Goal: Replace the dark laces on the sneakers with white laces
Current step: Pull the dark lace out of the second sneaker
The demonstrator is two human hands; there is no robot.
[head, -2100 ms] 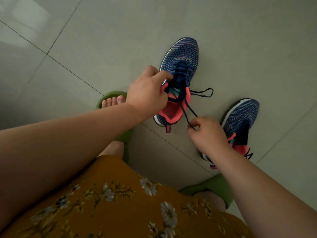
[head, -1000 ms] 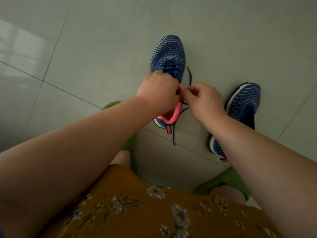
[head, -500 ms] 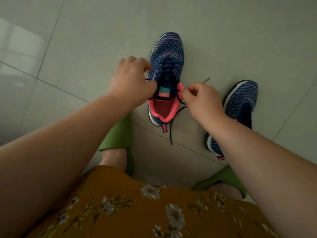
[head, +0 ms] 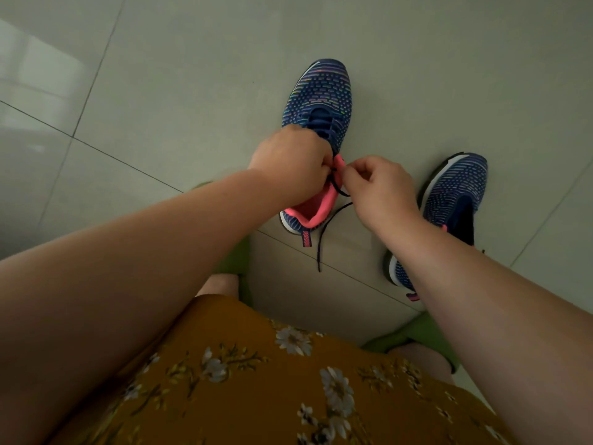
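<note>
While both hands' fingers pinch dark lace [head: 327, 229] | left hand [head: 290, 165] | right hand [head: 382, 191] | at left sneaker [head: 321, 101] collar

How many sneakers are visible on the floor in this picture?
2. One sneaker stands in the middle, under both hands, which work at its dark lace. The other sneaker stands to its right, partly hidden behind the right forearm. No others are visible.
</note>
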